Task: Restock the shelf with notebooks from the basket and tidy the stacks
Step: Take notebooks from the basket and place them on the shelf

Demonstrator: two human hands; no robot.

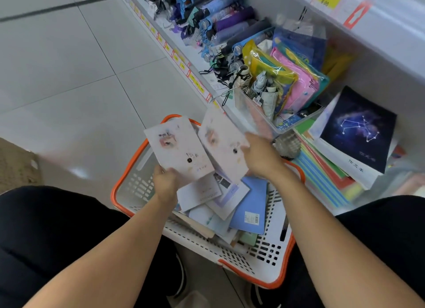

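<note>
Notebooks fill most of my basket (pixel 128 185), a loose heap of pale and blue covers lying at all angles, so I judge the restocking is only partly done. My left hand (pixel 165 183) pinches the lower edge of one white notebook (pixel 179 151) with a pinkish picture on its cover, held up above the heap. My right hand (pixel 262 155) grips a second white notebook (pixel 220 142) of the same design, just beside the first, their edges close or overlapping; I cannot tell whether they touch. This second one is blurred and tilts toward the shelf (pixel 230 109), so I take it as the next to go there.

On the shelf, to my right, a dark notebook with a constellation cover (pixel 358 128) tops a stack that sits askew on a fan of coloured notebooks (pixel 322 169) whose edges splay out rather than line up. That part looks untidy and I think it needs squaring. A clear bin of plastic pouches (pixel 299 86) stands next to it, and folded umbrellas (pixel 230 22) lie further along.

What is left, as I see it: shelve both white notebooks, empty the heap in the basket, then straighten the stacks.
</note>
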